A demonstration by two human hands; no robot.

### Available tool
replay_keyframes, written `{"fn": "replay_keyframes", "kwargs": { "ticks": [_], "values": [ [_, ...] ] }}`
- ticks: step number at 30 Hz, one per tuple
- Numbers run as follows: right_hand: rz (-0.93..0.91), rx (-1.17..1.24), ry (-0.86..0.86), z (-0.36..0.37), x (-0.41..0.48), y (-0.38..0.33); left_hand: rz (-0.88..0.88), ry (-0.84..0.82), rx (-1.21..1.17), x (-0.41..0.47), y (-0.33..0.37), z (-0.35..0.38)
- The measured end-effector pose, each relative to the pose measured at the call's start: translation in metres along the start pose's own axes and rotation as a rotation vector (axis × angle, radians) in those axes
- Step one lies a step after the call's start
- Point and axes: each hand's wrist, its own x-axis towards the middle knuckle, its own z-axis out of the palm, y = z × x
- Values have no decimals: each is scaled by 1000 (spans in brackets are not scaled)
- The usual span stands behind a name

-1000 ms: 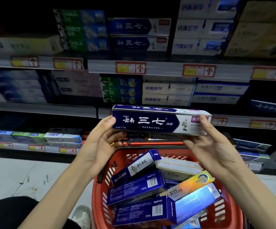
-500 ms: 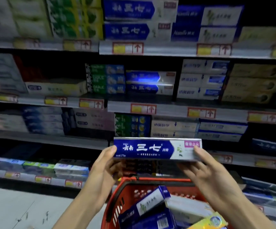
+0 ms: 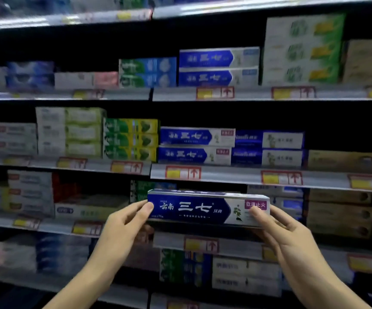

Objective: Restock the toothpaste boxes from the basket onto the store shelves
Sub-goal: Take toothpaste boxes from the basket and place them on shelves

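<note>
At the far left the store shelves (image 3: 64,166) carry white and pale green boxes (image 3: 69,130) stacked three high, too blurred for any print to be read. Just to their right stands a three-high stack of green and yellow boxes (image 3: 130,139). Below these, the left hand (image 3: 122,228) reaches up and pinches the left end of a toothpaste box (image 3: 194,208): its thumb lies on the blue front face, and its fingers are probably curled behind the box, though they are hidden from here.

The box is held level in the air in front of the shelves, long side across, blue on the left with white characters and white on the right with a small plant drawing and a pink label. It is level with the third shelf down and seems clear of it. On the shelf above, directly over the box, two matching blue and white boxes (image 3: 196,144) lie one on the other (a second such pair (image 3: 218,66) sits one shelf higher), with a red-framed price tag (image 3: 182,173) on the rail beneath them.

The right hand (image 3: 285,233) grips the white right end, thumb on the front below the pink label, fingers wrapped round the back. Further right lie navy and white boxes (image 3: 269,148), then tan boxes (image 3: 338,212).
</note>
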Motion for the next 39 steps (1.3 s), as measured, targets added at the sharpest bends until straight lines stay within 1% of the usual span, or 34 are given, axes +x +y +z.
{"fn": "replay_keyframes", "kwargs": {
  "ticks": [4,6,8,13,17,22,27,32,35,39],
  "values": [
    [-136,-201,58,19,35,-32,153,48,65,50,35,-2],
    [-226,-234,98,28,55,-43,229,64,66,79,47,-2],
    [-316,-214,134,38,75,-55,294,76,52,107,59,-1],
    [-400,-211,179,58,130,-74,340,215,42,175,76,5],
    [-471,-235,175,69,166,-78,332,299,70,215,84,9],
    [-518,-296,177,75,205,-74,311,337,95,247,80,11],
    [-547,-304,187,81,231,-78,302,380,146,264,81,15],
    [-484,-348,275,79,251,-72,291,407,253,270,77,20],
    [-457,-360,277,73,254,-63,286,437,353,272,72,21],
    [-457,-360,265,74,251,-63,318,422,344,267,76,20]
  ]
}}
